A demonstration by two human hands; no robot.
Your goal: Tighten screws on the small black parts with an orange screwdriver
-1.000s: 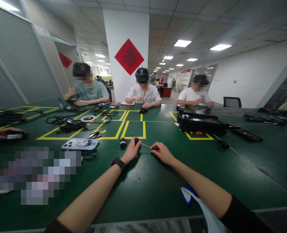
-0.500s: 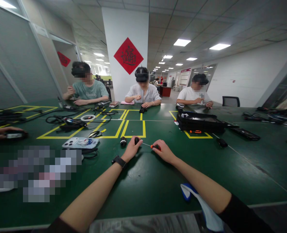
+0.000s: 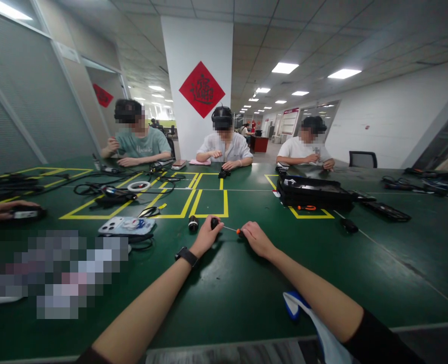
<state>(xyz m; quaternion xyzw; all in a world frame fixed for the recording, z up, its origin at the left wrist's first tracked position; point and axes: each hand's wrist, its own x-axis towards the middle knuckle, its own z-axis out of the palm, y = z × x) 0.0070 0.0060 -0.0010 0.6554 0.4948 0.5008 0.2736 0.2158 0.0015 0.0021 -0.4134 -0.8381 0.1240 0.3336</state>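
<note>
My left hand (image 3: 205, 236), with a dark watch on its wrist, is closed around a small black part (image 3: 214, 222) whose kind I cannot make out. A screwdriver (image 3: 239, 232) with an orange and black handle is gripped in my right hand (image 3: 258, 239). Its thin metal shaft points left and reaches the black part; the tip is hidden at the left fingers. Just left of my left hand, a short black cylinder with a pale band (image 3: 193, 224) stands on the green table (image 3: 216, 303).
A phone in a patterned case (image 3: 125, 225) lies on the left, near tangled black cables (image 3: 113, 191). Black trays (image 3: 314, 192) and an orange-handled tool (image 3: 307, 208) are at the right. A blue-and-white strap (image 3: 294, 307) hangs by my right forearm. Three people sit opposite.
The right fingers have shifted on the screwdriver handle and cover more of it. The left hand keeps its hold on the black part. The whole view has moved slightly.
</note>
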